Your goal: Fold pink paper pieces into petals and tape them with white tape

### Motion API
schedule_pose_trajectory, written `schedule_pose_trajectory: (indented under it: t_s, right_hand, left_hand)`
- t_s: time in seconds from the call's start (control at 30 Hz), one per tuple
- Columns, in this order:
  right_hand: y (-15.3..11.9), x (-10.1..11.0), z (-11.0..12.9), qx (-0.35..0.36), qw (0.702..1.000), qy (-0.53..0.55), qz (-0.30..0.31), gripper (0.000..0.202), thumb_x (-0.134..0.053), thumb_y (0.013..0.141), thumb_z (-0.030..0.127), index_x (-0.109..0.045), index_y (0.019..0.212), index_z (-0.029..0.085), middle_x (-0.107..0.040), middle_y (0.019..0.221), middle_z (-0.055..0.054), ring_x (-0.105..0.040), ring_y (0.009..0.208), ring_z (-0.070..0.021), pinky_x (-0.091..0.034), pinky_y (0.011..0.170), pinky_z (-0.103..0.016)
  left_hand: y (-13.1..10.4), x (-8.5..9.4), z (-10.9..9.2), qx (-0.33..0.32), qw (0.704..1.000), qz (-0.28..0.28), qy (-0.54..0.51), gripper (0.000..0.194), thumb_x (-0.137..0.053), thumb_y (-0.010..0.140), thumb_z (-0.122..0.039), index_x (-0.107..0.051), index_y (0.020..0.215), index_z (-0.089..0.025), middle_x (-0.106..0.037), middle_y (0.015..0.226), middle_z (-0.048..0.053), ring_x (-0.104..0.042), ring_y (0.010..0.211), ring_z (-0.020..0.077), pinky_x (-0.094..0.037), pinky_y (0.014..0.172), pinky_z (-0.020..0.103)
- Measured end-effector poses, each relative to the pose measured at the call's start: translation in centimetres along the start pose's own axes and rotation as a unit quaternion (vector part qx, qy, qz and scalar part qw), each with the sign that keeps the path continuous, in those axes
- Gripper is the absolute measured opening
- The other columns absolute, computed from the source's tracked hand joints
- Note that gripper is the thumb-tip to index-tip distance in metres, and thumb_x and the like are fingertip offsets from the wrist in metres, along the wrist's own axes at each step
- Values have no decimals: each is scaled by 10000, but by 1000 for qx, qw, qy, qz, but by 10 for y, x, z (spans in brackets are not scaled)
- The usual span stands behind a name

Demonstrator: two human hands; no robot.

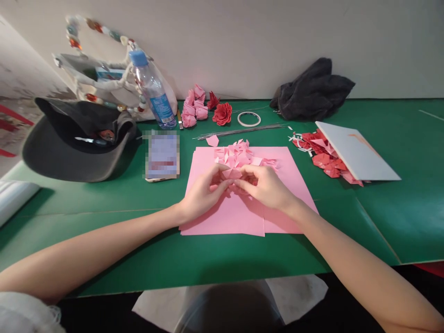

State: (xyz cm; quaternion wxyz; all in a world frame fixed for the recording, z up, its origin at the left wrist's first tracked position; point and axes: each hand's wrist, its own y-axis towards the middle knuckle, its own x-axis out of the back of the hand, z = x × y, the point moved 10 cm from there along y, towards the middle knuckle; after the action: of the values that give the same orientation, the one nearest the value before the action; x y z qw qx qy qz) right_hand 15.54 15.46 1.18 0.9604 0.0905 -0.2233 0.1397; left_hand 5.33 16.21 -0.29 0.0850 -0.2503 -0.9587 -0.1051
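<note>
Between my two hands is a small folded piece of pink paper (231,174), pinched at both ends above the sheets. My left hand (205,190) has its thumb and fingertips closed on the left end. On the right end, my right hand (264,186) does the same, thumb below and fingers above. Just behind them lies a heap of cut and folded pink paper pieces (236,153), partly hidden by my fingers. Beneath everything are large pink paper sheets (222,217), spread in overlapping stacks on the green table (145,259).
Behind the sheets lie thin wires (243,132), a tape roll (249,119), a red paper rose (222,114) and pink paper flowers (194,107). Leftward are a phone (162,156), a bottle (154,95) and a cap (79,143). Rightward, a white board (360,152) leans over red paper pieces (328,164).
</note>
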Motion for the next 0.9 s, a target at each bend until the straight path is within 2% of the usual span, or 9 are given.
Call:
schedule_pose_trajectory:
  t_s: [0.1,0.23,0.33,0.43,0.53,0.6,0.67,0.77,0.9]
  right_hand:
    - [0,-2,-3,-13,1000,6,24,134,-548,880,245,-630,833,150,-700,769,-50,-669,689,-160,-507,634,-301]
    - [0,0,1,13,998,-44,31,156,-511,897,243,-643,882,162,-694,831,-51,-634,706,-155,-486,645,-305]
    - [0,5,4,37,996,-80,14,158,-497,901,221,-640,858,168,-674,784,-26,-587,664,-135,-450,626,-285]
    - [0,3,5,52,992,-111,23,162,-489,902,202,-637,843,172,-664,744,-13,-557,621,-125,-428,599,-273]
    - [0,2,12,90,982,-168,11,141,-534,896,271,-634,949,186,-682,900,-50,-597,801,-181,-467,740,-335]
    - [-1,1,20,135,964,-228,-7,296,-618,847,361,-600,1090,193,-644,1105,-92,-552,1044,-255,-426,922,-433]
    - [-2,-3,23,165,946,-279,-6,457,-664,805,420,-555,1192,204,-575,1244,-114,-458,1194,-304,-356,1018,-496]
    - [0,-4,14,162,935,-315,-7,358,-602,862,361,-562,1194,232,-572,1240,-104,-441,1215,-303,-356,1027,-506]
    - [6,14,1,127,939,-311,-68,208,-550,896,260,-618,1090,229,-608,1151,-101,-486,1155,-289,-396,993,-491]
  left_hand:
    - [1,1,2,5,1000,0,-7,200,-572,884,-258,-491,1051,-183,-591,815,-2,-669,689,128,-550,683,275]
    - [3,0,3,26,998,6,-64,258,-604,864,-283,-468,1057,-180,-569,767,-24,-677,633,128,-535,625,257]
    - [2,-6,1,40,995,31,-85,258,-641,838,-294,-479,998,-172,-612,795,2,-690,665,143,-539,632,258]
    - [-1,-10,-2,59,994,48,-85,227,-613,859,-329,-496,960,-161,-652,784,31,-685,664,145,-535,605,250]
    - [-1,-1,-2,75,994,7,-78,201,-550,898,-359,-499,900,-164,-615,679,-7,-622,530,100,-479,492,201]
    - [-1,7,-1,80,993,-32,-76,197,-560,892,-355,-485,877,-173,-561,617,-45,-555,460,68,-433,439,172]
    - [-1,11,1,88,992,-49,-79,194,-570,886,-350,-470,880,-184,-515,576,-71,-506,426,54,-403,413,156]
    - [-1,9,5,104,991,-37,-81,185,-555,892,-351,-459,906,-194,-508,571,-76,-505,422,57,-389,399,151]
    - [-1,5,3,102,992,-15,-70,174,-551,891,-346,-474,944,-199,-525,601,-65,-540,449,69,-407,410,161]
